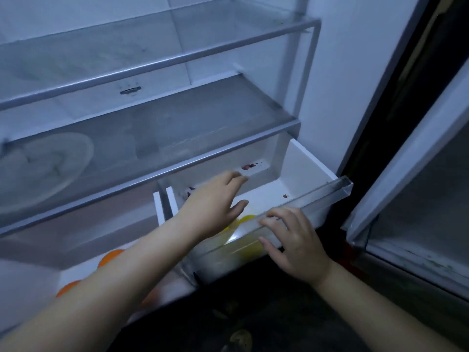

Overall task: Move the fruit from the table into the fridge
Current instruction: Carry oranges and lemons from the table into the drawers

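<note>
Left hand (213,201) hovers spread and empty over the open drawer (299,199); right hand (291,240) grips its near rim; the yellow fruit (247,219) inside looks firm, smooth, best cupped whole.

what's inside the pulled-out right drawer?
Yellow fruit at the drawer's front, partly hidden by the left hand and the clear front panel, so no count. A few dark reddish scraps lie on the white floor. The rest looks bare.
</note>
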Motion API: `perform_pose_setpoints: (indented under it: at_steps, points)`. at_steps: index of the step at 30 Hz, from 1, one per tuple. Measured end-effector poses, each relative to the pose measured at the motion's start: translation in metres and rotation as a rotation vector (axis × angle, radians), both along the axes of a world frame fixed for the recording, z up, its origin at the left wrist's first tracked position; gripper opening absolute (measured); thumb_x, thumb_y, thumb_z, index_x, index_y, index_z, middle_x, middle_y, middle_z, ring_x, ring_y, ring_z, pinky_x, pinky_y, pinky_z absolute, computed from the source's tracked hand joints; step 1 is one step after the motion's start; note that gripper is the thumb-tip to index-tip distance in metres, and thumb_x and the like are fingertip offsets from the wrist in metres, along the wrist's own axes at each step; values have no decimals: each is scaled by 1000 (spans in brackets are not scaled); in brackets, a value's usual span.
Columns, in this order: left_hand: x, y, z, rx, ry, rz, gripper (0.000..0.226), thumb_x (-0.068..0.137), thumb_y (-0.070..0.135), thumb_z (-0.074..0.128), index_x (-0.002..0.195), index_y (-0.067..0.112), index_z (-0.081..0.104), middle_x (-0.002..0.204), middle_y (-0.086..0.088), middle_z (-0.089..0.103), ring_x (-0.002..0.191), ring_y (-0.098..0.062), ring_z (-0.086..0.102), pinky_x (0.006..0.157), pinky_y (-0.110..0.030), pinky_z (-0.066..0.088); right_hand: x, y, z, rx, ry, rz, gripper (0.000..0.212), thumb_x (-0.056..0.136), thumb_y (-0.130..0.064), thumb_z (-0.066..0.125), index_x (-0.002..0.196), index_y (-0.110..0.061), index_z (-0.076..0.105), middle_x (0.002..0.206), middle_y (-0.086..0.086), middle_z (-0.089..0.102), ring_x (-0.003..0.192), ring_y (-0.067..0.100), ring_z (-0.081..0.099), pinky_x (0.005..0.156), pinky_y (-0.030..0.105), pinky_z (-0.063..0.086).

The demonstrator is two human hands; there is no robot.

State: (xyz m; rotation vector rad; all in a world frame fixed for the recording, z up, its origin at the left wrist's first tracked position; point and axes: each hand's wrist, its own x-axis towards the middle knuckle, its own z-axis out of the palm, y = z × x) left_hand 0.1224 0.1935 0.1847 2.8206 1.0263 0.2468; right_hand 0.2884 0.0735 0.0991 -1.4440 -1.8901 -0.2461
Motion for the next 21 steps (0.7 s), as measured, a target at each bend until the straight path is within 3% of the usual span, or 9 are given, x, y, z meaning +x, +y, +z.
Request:
perform_pose_setpoints:
  at_steps: [7, 12, 17, 21]
  points:
    - [-27, -85, 14, 173, -68, 269, 49, 89, 39, 43, 123, 6, 56, 120, -12, 58, 107, -29, 57, 87, -38, 49, 7, -7, 9, -104, -107, 62, 39, 85, -29, 58, 119, -11, 54, 118, 10, 53, 107, 29, 49, 93, 39, 42]
    - [-46, -147, 7, 174, -71, 481, 50, 89, 39, 41, 124, 7, 56, 119, -9, 59, 108, -26, 55, 90, -33, 40, 9, -13, 13, -177, -138, 89, 46, 84, -29, 51, 125, -6, 51, 124, 14, 51, 114, 34, 47, 98, 42, 39]
    - [-75, -198, 12, 173, -42, 641, 51, 88, 40, 40, 126, 8, 55, 123, -8, 57, 113, -26, 53, 92, -38, 41, -1, -16, 25, -207, -94, 109, 43, 82, -22, 61, 122, -6, 53, 118, 14, 52, 108, 32, 46, 96, 42, 40]
    - [-102, -236, 18, 198, -20, 779, 50, 88, 38, 43, 127, 10, 54, 125, -8, 56, 115, -26, 51, 94, -36, 39, -41, -27, 41, -195, -19, 311, 35, 86, -21, 56, 117, -7, 56, 114, 9, 56, 107, 28, 50, 93, 36, 40]
